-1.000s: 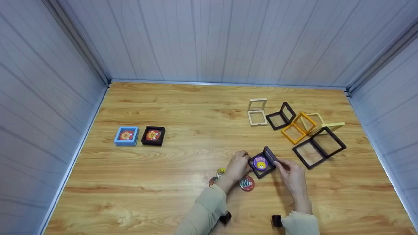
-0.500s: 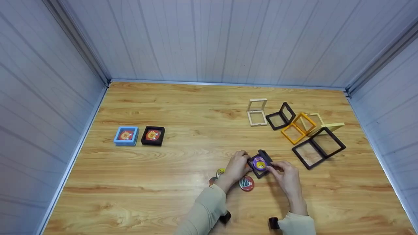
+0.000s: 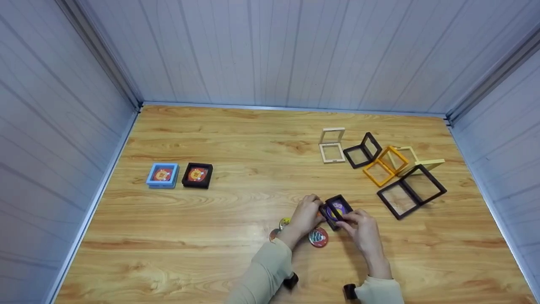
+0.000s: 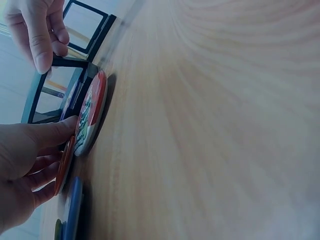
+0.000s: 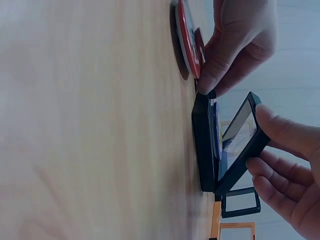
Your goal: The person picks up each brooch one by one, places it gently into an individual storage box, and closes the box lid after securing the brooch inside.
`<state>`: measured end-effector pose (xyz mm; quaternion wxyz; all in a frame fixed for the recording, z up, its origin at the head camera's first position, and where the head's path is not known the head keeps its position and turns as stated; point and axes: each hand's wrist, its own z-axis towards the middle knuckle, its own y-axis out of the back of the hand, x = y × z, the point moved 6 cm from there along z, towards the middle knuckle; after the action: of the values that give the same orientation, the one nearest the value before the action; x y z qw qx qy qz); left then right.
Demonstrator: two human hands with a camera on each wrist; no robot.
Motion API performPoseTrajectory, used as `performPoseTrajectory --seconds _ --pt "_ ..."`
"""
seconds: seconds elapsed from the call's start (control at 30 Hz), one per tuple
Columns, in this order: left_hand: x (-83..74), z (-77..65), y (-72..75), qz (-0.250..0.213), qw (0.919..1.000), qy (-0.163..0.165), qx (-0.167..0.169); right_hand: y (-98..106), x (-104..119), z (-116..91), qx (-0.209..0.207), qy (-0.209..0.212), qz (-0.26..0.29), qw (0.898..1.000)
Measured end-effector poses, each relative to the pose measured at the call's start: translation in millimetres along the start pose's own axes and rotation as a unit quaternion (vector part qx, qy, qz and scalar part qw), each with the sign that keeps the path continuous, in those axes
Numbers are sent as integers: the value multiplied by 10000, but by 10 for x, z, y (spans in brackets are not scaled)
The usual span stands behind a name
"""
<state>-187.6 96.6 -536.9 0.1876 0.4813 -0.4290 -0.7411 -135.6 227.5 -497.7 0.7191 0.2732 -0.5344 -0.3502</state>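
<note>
Currently, the half-open black case (image 3: 335, 210) sits lower right of centre in the head view, purple badge (image 3: 340, 207) inside. The left hand (image 3: 304, 216) pinches its base (image 5: 202, 147) between thumb and finger; the right hand (image 3: 365, 231) pinches the lid (image 5: 246, 162).

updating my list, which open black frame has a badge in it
The black square frame whose lid the right hand grips: a round purple badge lies inside. The two open black square frames farther right hold none.
</note>
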Motion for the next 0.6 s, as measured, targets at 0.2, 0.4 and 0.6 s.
performPoseTrajectory --seconds 0.2,0.4,0.6 --pt "-5 -3 8 63 9999 -84 -48 -56 6 -11 240 -112 167 9995" --pt "-4 5 3 114 9999 -49 -49 -106 29 -25 435 42 226 9988" --pt "-3 4 5 92 9999 -21 -49 -152 47 -32 568 162 -21 9983"
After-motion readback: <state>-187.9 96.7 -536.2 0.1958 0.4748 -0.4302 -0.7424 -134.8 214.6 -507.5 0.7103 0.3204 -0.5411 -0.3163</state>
